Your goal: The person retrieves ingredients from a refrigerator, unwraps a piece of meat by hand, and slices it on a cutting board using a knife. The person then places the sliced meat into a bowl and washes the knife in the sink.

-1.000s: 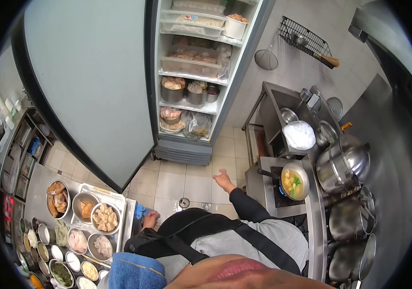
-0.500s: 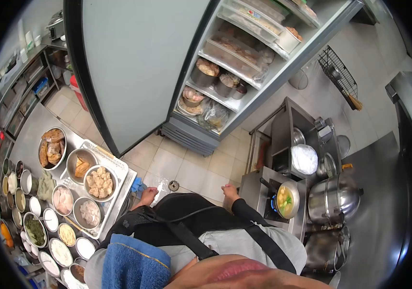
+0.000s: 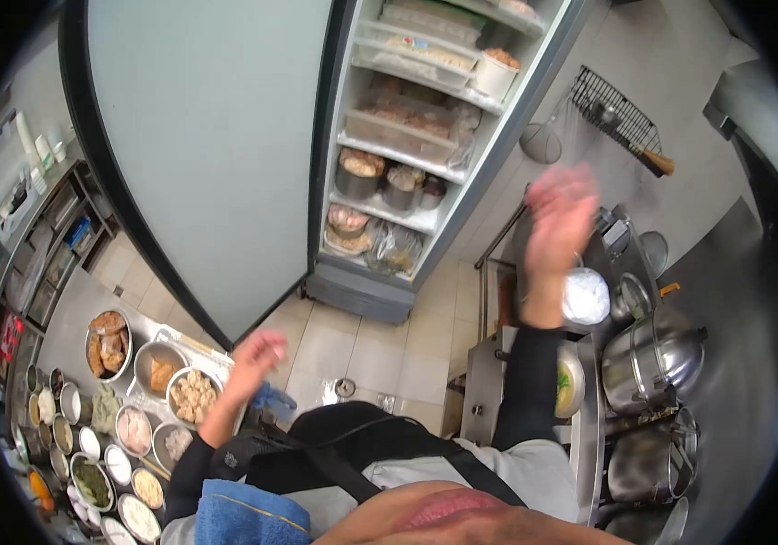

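Note:
My right hand [image 3: 563, 218], raised toward the fridge's right side, is smeared by motion; nothing held can be made out. Its black sleeve partly covers a pan of yellow soup with greens [image 3: 569, 386] on the stove. Close to the right wrist is a white plastic-covered bowl [image 3: 584, 296]. My left hand [image 3: 257, 359] hovers in front of the open fridge door [image 3: 207, 154], slightly blurred, its fingers partly apart and nothing visible in them. Below it and to the left, a bowl of pale chunks [image 3: 195, 396] stands on a white tray [image 3: 224, 361].
The open fridge [image 3: 357, 295] holds tubs and metal pots of food on its shelves. On the left, a steel counter [image 3: 66, 318] carries several bowls of ingredients. Large steel pots [image 3: 630, 368] stand at right. A wire rack [image 3: 616, 109] hangs on the wall.
My right hand has risen from near my waist, up and to the right, past the stove. My left hand has lifted slightly to the left, its fingers loosening. The whole view has shifted.

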Demonstrator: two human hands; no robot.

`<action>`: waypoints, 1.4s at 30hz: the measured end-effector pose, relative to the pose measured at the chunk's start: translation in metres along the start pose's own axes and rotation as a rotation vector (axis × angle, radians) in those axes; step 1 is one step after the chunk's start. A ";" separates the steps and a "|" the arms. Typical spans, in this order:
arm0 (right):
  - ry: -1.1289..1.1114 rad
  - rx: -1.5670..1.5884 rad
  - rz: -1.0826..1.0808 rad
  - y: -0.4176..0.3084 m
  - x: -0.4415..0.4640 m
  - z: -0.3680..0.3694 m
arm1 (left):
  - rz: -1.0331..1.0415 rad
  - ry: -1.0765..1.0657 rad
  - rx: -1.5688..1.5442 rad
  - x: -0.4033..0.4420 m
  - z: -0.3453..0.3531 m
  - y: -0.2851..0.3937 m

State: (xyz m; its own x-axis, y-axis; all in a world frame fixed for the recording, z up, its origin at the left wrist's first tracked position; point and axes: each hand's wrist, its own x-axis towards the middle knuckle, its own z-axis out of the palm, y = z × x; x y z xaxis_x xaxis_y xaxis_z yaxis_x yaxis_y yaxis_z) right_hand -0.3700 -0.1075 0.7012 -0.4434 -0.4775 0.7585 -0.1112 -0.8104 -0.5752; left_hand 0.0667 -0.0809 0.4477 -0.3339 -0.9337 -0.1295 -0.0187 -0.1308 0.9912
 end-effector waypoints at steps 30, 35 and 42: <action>-0.289 -0.282 -0.694 -0.160 0.289 -0.006 | 0.709 -0.611 0.266 0.097 0.268 0.136; -0.352 -0.305 -0.620 -0.138 0.308 0.021 | 1.458 -0.249 0.194 0.068 0.193 0.281; -0.579 -0.600 -0.009 0.031 0.408 0.095 | 2.107 0.199 -0.202 0.027 0.044 0.314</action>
State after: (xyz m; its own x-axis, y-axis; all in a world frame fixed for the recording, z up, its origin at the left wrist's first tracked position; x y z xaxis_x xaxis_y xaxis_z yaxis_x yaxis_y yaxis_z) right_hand -0.4699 -0.3597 1.0214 0.0691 -0.7040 0.7069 -0.6398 -0.5749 -0.5100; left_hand 0.0107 -0.1323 0.7570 0.3662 0.2968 0.8819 0.2377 0.8865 -0.3971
